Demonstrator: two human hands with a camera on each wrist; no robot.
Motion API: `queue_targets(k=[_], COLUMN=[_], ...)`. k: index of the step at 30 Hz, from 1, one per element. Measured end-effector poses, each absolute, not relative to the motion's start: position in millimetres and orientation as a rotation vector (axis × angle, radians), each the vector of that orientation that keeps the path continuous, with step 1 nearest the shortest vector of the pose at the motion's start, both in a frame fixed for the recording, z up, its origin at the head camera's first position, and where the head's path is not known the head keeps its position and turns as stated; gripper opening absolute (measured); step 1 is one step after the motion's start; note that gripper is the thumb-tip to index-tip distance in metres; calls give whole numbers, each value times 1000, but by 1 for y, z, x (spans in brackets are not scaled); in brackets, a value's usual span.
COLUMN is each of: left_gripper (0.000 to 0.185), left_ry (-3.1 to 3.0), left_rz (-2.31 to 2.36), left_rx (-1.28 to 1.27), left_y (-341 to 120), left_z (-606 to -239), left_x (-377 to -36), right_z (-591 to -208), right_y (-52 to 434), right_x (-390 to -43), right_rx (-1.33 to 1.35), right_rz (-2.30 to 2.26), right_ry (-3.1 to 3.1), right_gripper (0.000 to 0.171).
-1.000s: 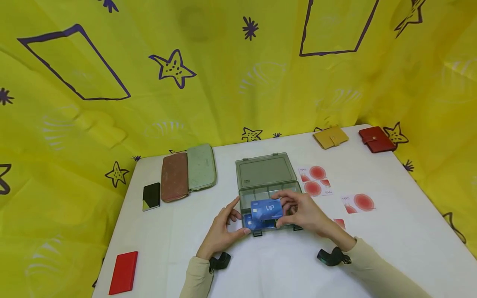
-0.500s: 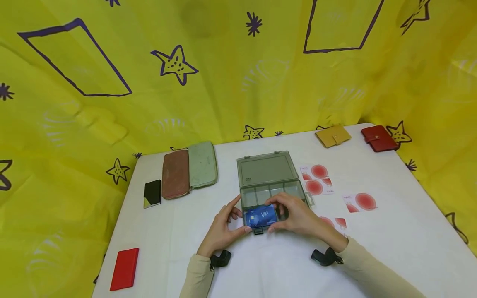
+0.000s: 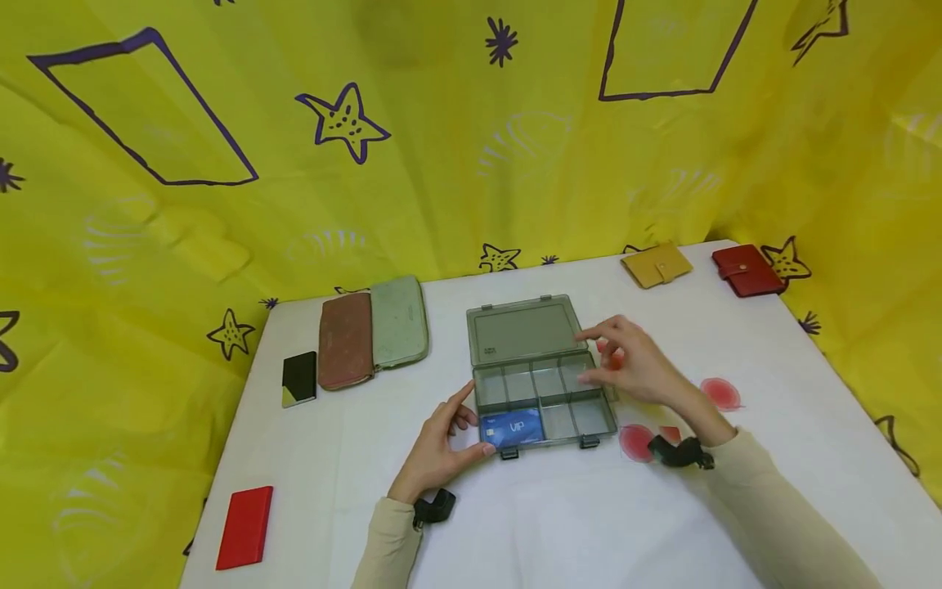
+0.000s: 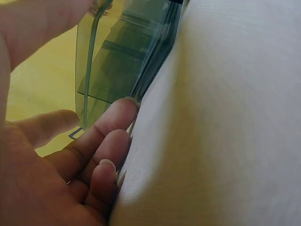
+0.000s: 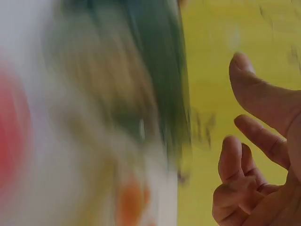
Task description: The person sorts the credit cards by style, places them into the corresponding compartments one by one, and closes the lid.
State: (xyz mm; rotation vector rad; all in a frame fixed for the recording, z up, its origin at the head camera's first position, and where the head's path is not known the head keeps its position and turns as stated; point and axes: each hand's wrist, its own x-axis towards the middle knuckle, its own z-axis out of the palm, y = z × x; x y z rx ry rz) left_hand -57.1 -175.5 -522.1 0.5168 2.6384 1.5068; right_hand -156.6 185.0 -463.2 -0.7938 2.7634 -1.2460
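The blue VIP card [image 3: 513, 427] now lies in the grey box's [image 3: 540, 401] front-left compartment, released by the right hand [image 3: 633, 368], which has lifted away toward the red cards with fingers loosely spread and empty, while the left hand [image 3: 441, 446] steadies the box corner with its fingers [image 4: 115, 113] pressed against it.

Translucent smoky plastic box [image 3: 540, 384], glossy blue card [image 3: 512, 427], matt white tablecloth [image 3: 559, 523], leather-look wallets [image 3: 746, 271]

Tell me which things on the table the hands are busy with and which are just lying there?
Busy with:
- grey box, lid open
- blue VIP card lying inside it
- left hand touching the box's corner
- right hand, holding nothing, over the red-dot cards

Just lying about:
- long brown wallet
- green wallet
- black case
- red case
- yellow wallet
- red wallet
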Motion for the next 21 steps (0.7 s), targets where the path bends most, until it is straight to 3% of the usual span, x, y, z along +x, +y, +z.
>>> queue_targets(k=[8,21], left_gripper=[95,95], left_ry=[2641,2634], left_rz=[1506,1517], left_rx=[520,522], left_y=[-177,-175], left_z=[-520,-520], left_x=[-58,-54], right_z=[-469,-481], right_y=[254,265], right_x=[-216,-227], right_rx=[-443,-435], right_rz=[-1021,-872], right_ry=[2766,2719], right_gripper=[56,40])
